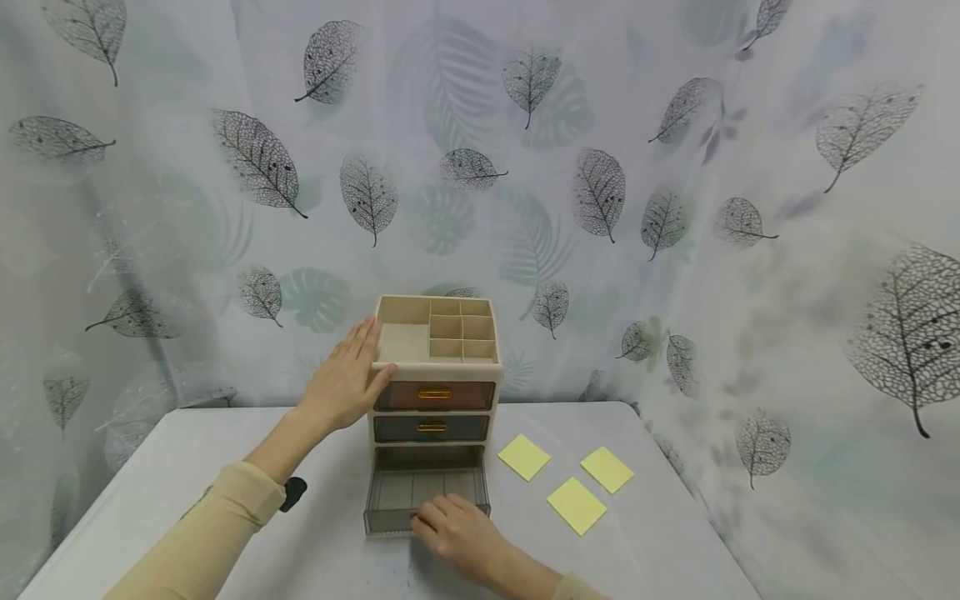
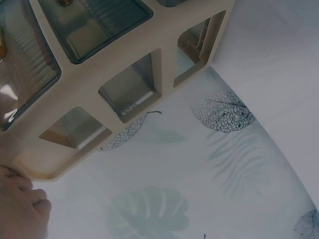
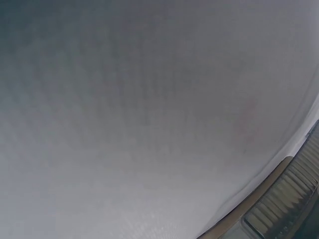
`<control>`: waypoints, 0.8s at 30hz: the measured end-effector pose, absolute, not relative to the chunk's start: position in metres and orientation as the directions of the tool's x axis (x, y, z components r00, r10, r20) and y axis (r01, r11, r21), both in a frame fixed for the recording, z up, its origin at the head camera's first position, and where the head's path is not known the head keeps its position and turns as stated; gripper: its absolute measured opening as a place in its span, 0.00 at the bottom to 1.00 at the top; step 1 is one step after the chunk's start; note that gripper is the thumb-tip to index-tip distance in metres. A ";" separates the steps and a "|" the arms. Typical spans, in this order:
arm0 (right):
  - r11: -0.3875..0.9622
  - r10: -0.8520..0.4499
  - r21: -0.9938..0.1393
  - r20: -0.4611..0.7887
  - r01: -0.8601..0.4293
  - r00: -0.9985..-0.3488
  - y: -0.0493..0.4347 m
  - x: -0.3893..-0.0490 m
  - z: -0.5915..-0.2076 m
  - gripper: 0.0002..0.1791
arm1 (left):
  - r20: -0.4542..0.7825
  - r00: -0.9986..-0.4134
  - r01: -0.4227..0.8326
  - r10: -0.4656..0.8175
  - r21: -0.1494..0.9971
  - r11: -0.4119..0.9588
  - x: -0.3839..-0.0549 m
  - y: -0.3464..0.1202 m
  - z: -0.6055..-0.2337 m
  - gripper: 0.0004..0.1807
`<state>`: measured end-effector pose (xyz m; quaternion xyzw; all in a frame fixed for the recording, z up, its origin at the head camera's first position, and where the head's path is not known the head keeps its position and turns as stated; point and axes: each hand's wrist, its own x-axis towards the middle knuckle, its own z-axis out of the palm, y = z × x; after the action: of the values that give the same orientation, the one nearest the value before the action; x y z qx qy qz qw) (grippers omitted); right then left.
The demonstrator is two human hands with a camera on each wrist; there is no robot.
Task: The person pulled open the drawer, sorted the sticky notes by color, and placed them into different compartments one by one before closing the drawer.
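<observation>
A cream desktop drawer organizer [image 1: 437, 371] stands on the table, with a divided tray on top. My left hand [image 1: 341, 385] rests against its upper left edge, fingers fairly straight and thumb at the front corner. In the left wrist view, that hand [image 2: 22, 209] touches a corner of the cream frame [image 2: 167, 74]. The clear grey bottom drawer [image 1: 388, 520] is pulled out, with dividers inside and no contents visible. My right hand [image 1: 463, 535] holds its front edge with curled fingers; the fingertips are partly hidden. The right wrist view shows the drawer's ribbed side [image 3: 279, 204] but no hand.
Above the pulled-out drawer, a reddish drawer [image 1: 397, 397] and a dark grey drawer [image 1: 393, 428] with gold handles are closed. Three yellow sticky notes [image 1: 576, 506] lie to the right on the white table [image 1: 660, 533]. A leaf-patterned curtain [image 1: 480, 125] hangs behind.
</observation>
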<state>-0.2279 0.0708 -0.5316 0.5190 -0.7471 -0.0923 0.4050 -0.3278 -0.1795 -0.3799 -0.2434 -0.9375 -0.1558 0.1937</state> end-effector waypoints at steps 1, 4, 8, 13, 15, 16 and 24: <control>0.441 -0.853 0.558 0.504 -0.703 -0.136 0.071 -0.227 -0.531 0.17 | 0.440 -0.806 0.517 0.396 0.197 0.833 -0.328 -0.180 -0.380 0.43; 0.431 -0.859 0.549 0.492 -0.716 -0.141 0.072 -0.227 -0.532 0.16 | 0.441 -0.804 0.518 0.399 0.191 0.834 -0.328 -0.180 -0.381 0.43; 0.426 -0.856 0.546 0.501 -0.721 -0.126 0.072 -0.229 -0.536 0.22 | 0.448 -0.800 0.523 0.400 0.191 0.831 -0.328 -0.180 -0.381 0.43; 0.434 -0.837 0.524 0.535 -0.733 -0.113 0.071 -0.230 -0.538 0.25 | 0.456 -0.796 0.525 0.399 0.190 0.830 -0.328 -0.181 -0.381 0.43; 0.439 -0.829 0.515 0.548 -0.737 -0.111 0.071 -0.230 -0.538 0.25 | 0.455 -0.796 0.523 0.398 0.187 0.831 -0.329 -0.181 -0.381 0.43; 0.443 -0.824 0.507 0.555 -0.739 -0.113 0.070 -0.229 -0.537 0.24 | 0.454 -0.797 0.522 0.398 0.187 0.832 -0.329 -0.181 -0.382 0.43; 0.507 -0.749 0.376 0.637 -0.776 -0.180 0.073 -0.223 -0.528 0.07 | 0.459 -0.793 0.528 0.400 0.190 0.828 -0.329 -0.180 -0.381 0.44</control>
<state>-0.2234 0.0730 -0.5280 0.4964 -0.7680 0.0165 0.4044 -0.3292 -0.1802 -0.3813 -0.2486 -0.9338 -0.1563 0.2044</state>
